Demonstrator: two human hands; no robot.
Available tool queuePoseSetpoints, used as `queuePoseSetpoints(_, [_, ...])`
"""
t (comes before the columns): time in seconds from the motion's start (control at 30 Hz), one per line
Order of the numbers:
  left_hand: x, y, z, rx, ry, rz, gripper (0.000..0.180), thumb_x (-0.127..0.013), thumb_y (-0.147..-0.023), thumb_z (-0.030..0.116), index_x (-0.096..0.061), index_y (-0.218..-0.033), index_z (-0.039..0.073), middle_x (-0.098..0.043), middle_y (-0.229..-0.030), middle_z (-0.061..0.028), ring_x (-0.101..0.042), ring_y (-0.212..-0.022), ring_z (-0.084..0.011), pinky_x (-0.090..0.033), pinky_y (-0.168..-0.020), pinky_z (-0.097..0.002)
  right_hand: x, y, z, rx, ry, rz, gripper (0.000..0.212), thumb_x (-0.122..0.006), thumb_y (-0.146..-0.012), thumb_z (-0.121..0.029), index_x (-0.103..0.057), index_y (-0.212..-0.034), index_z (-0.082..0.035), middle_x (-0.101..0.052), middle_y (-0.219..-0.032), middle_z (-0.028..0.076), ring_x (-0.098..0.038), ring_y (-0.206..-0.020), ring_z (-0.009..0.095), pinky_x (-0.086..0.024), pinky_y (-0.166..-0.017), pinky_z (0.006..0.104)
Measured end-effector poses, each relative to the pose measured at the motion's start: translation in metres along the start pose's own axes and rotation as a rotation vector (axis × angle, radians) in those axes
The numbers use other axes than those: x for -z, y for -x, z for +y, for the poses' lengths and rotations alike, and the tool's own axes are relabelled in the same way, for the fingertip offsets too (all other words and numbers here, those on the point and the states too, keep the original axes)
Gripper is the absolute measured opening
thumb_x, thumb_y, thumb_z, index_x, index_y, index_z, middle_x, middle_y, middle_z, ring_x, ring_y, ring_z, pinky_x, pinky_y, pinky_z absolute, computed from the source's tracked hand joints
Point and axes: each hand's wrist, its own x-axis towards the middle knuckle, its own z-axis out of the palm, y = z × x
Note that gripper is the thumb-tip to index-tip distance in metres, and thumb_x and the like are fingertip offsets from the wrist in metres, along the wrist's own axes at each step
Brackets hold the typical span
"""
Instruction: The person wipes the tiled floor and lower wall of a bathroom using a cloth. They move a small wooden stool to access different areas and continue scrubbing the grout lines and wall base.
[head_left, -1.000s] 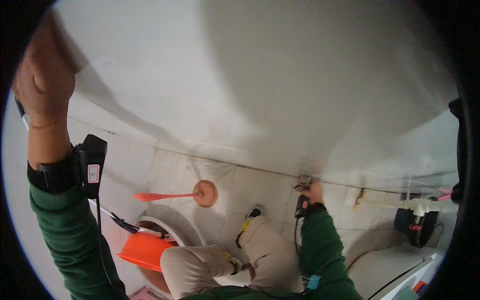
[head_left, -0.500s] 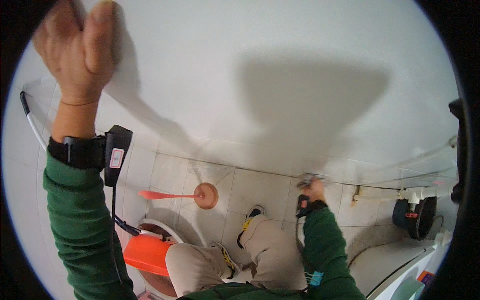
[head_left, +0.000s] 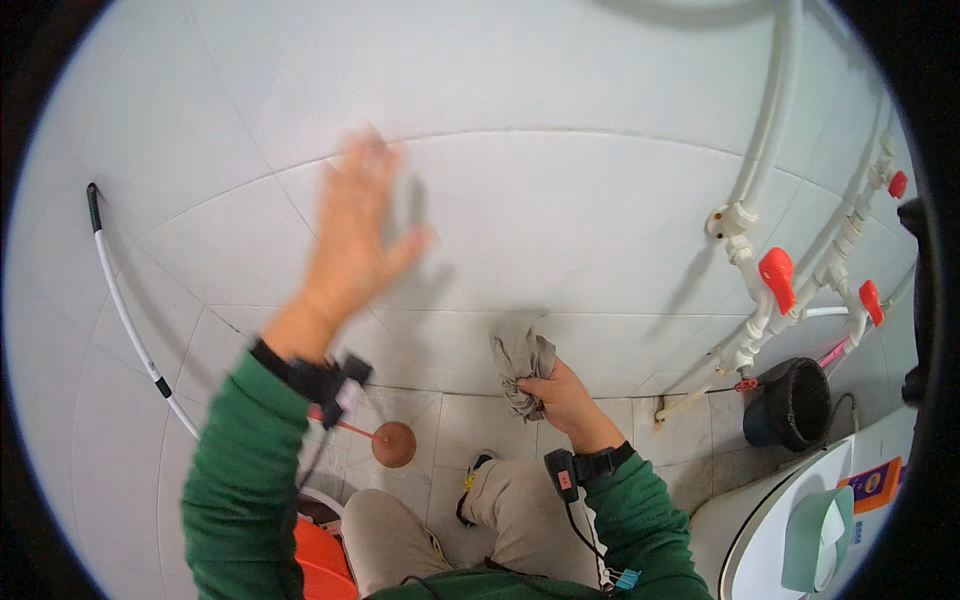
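Note:
My right hand point(head_left: 568, 402) grips a crumpled grey cloth point(head_left: 522, 365), thumb pressed over it, low in front of the white tiled wall point(head_left: 610, 230). The cloth hangs in loose folds, close to the wall's lower tiles; whether it touches them I cannot tell. To the left and higher, my left hand point(head_left: 355, 225) is raised before the same wall with fingers stretched and the thumb apart. It is smeared by motion and holds nothing. Below my left forearm a plunger point(head_left: 394, 444) with a brown cup and red handle stands on the floor.
White pipes point(head_left: 765, 120) with red valve handles point(head_left: 776, 279) run down the wall at right. A black bucket point(head_left: 800, 405) stands beneath them. Near right is a white machine top point(head_left: 745, 560) with a green container point(head_left: 815, 540). An orange-red bin or scoop point(head_left: 322, 565) sits lower left.
My left hand has come down and right from the upper left. My right hand has risen from near the floor and moved left with the cloth. The view has tilted upward, showing the pipes.

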Motion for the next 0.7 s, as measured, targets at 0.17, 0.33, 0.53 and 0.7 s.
queuePoseSetpoints(0.17, [-0.03, 0.11, 0.098, 0.322, 0.782, -0.433, 0.083, -0.079, -0.071, 0.024, -0.038, -0.141, 0.009, -0.024, -0.151, -0.0187, -0.024, -0.14, -0.035, -0.025, -0.113, -0.043, -0.055, 0.017, -0.017, 0.095, -0.12, -0.156, 0.046, -0.056, -0.088, 0.001, -0.045, -0.132, -0.002, -0.059, -0.12, 0.01, -0.059, -0.105, 0.022, -0.049, -0.087, 0.0372])
queuePoseSetpoints(0.33, [-0.041, 0.168, 0.097, 0.654, 0.819, -0.285, 0.053, -0.07, -0.068, 0.003, -0.054, -0.118, 0.007, -0.05, -0.12, -0.0158, -0.047, -0.116, -0.0338, -0.04, -0.099, -0.0372, -0.025, 0.023, 0.01, -0.088, -0.15, -0.386, 0.04, -0.055, -0.093, -0.013, -0.048, -0.13, 0.0, -0.055, -0.127, 0.009, -0.056, -0.111, 0.02, -0.045, -0.095, 0.0379])
queuePoseSetpoints(0.53, [-0.03, 0.211, 0.019, 0.722, 0.73, -0.285, 0.051, -0.061, -0.063, -0.004, -0.057, -0.112, 0.008, -0.053, -0.113, -0.0117, -0.053, -0.109, -0.0288, -0.04, -0.096, -0.0329, 0.156, 0.067, 0.126, -0.362, 1.147, 0.1, 0.02, -0.056, -0.089, -0.013, -0.066, -0.105, -0.006, -0.068, -0.088, 0.007, -0.064, -0.08, 0.019, -0.051, -0.072, 0.0328])
queuePoseSetpoints(0.7, [-0.061, 0.213, -0.046, 0.5, 0.728, -0.357, 0.051, -0.065, -0.061, -0.006, -0.058, -0.11, 0.008, -0.053, -0.114, -0.0142, -0.053, -0.106, -0.0345, -0.045, -0.092, -0.036, 0.197, 0.14, 0.248, -0.979, 1.238, -0.127, 0.032, -0.06, -0.083, -0.015, -0.062, -0.114, -0.006, -0.066, -0.099, 0.012, -0.063, -0.089, 0.023, -0.051, -0.079, 0.0349])
